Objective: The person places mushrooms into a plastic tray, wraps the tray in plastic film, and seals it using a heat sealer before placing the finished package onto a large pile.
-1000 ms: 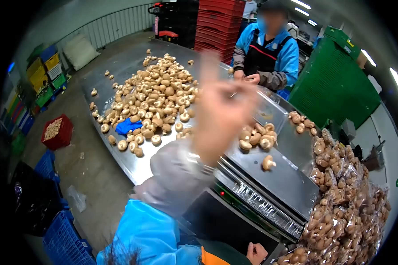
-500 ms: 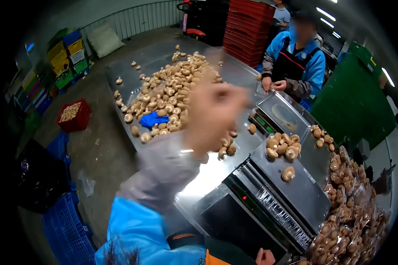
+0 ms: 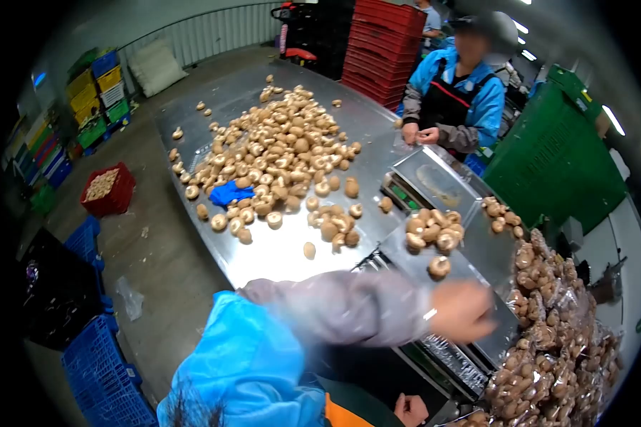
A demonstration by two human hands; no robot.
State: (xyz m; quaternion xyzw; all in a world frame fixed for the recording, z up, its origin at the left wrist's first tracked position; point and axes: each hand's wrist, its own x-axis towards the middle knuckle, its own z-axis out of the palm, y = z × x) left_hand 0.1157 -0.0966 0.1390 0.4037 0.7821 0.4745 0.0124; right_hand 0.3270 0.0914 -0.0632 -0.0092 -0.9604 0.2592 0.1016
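Hovering over the metal plate: a blurred left hand

Above the near part of the metal plate, the left hand is being held out at the end of a grey sleeve. Its fingers are being smeared by blur, so whether they are wide, narrow or gripping something cannot be told. On the near side of the plate, the right hand is being held low, its fingers being curled inward; whether anything is being gripped cannot be told.

A cluster of mushrooms is being supported at the plate's far end, with a single mushroom just beside it. For good handling, caps are probably best being lifted with light pressure, since bruising is being risked by squeezing, and the forearm is best being held clear of them.

Domed, matte brown caps and stubby pale stems are being displayed by the large heap, beyond the plate on the smooth, shiny bench. Crinkled clear film is being exposed along the plate's near side. Opposite the heap, across the plate, mushrooms are being enclosed by glossy, wrinkled bags.
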